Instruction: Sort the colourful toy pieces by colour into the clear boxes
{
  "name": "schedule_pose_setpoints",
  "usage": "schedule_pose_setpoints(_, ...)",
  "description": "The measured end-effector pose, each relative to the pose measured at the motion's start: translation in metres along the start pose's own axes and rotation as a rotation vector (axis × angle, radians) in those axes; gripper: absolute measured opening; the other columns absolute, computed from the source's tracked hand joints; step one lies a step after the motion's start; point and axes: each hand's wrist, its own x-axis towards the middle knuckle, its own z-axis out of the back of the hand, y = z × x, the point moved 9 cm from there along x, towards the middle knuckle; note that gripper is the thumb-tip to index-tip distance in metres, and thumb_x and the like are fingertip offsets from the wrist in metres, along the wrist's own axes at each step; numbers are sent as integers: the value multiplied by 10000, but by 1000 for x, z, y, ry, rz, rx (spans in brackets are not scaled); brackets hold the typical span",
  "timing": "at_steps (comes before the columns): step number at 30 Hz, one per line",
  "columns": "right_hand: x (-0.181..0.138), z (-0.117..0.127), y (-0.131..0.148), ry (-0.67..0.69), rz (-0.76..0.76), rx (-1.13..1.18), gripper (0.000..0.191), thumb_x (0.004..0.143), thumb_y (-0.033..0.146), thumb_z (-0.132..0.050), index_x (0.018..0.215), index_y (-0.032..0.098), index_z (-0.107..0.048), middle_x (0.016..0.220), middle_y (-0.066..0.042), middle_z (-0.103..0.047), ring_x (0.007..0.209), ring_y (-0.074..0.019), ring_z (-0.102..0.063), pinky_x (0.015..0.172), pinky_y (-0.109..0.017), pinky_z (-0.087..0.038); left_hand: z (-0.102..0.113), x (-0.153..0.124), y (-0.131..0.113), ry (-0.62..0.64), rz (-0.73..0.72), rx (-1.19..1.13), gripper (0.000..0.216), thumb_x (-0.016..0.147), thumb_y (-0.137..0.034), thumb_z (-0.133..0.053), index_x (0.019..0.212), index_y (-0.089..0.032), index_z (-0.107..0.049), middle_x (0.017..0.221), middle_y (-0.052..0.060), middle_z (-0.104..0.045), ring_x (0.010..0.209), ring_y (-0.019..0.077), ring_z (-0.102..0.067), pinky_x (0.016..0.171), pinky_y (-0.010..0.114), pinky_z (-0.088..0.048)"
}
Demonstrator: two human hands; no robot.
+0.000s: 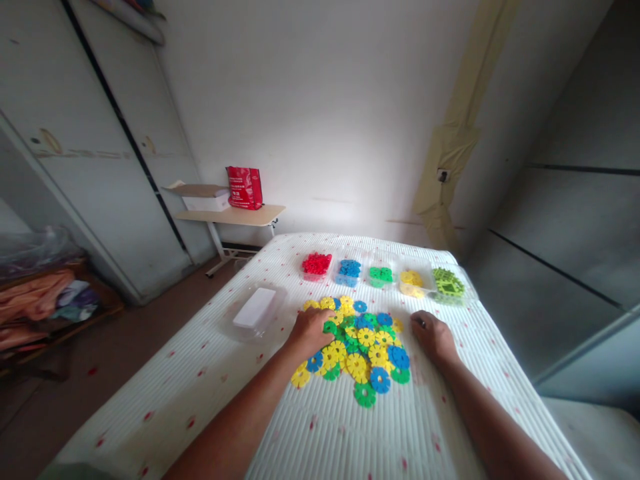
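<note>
A loose pile of yellow, green and blue notched plastic discs (357, 365) lies on the white ribbed cover. At its left side, my left hand (311, 330) touches the discs, thumb and fingers apart around the pile's edge. My right hand (436, 337) rests on the cover just right of the pile, its fingers curled in. A small dark spot shows at those fingers; I cannot make out whether it is an object or shadow. Beyond the pile stand clear tubs of red pieces (317, 263), blue pieces (349, 270), green pieces (381, 275), yellow pieces (411, 280) and light-green pieces (449, 283).
Left of the pile sits a clear plastic container (280, 300) with a white rectangular block (255, 308). Past the far left edge, a small side table (270, 215) holds a red bag (245, 188) and a white box (206, 200). A wall stands behind.
</note>
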Motion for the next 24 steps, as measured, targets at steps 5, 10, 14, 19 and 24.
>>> schedule_pose_setpoints(5, 0, 0, 0, -8, 9, 9, 210, 726, 308, -416, 752, 207, -599, 792, -47, -660, 703, -174, -594, 654, -259, -418, 3, 0, 1, -9, -4, -4, 438, 603, -165, -610, 1034, -242, -621, 947, 19, -663, 941, 202, -582, 842, 302, -422)
schedule_pose_setpoints(10, 0, -1, -1, -2, -5, -10, 213, 735, 288, -419, 764, 202, -611, 791, -45, -660, 712, -168, -587, 662, -254, -413, 20, -1, 2, -19, -12, -64, 493, 585, -98, -567, 1058, -234, -600, 967, 20, -651, 921, 180, -588, 808, 261, -446)
schedule_pose_setpoints(14, 0, -2, -1, 3, -20, -41, 200, 748, 257, -430, 778, 196, -618, 814, -47, -659, 720, -163, -580, 647, -245, -401, 29, 1, -5, 0, -45, -108, 539, 593, -102, -562, 1109, -255, -575, 1033, 10, -639, 951, 176, -584, 816, 248, -453)
schedule_pose_setpoints(19, -1, -3, -1, 4, -31, -73, 178, 765, 224, -448, 788, 202, -623, 816, -35, -649, 728, -150, -569, 627, -227, -382, 22, 17, -31, 72, -91, -81, 544, 606, -156, -594, 1136, -275, -573, 1008, 6, -644, 911, 180, -595, 779, 248, -467)
schedule_pose_setpoints(24, -1, -3, 2, 9, -41, -88, 161, 772, 221, -451, 777, 204, -611, 806, -26, -633, 709, -139, -564, 618, -218, -374, 25, 75, -79, -23, -169, -45, 498, 605, -166, -627, 1097, -236, -610, 994, 31, -647, 924, 200, -593, 785, 263, -476)
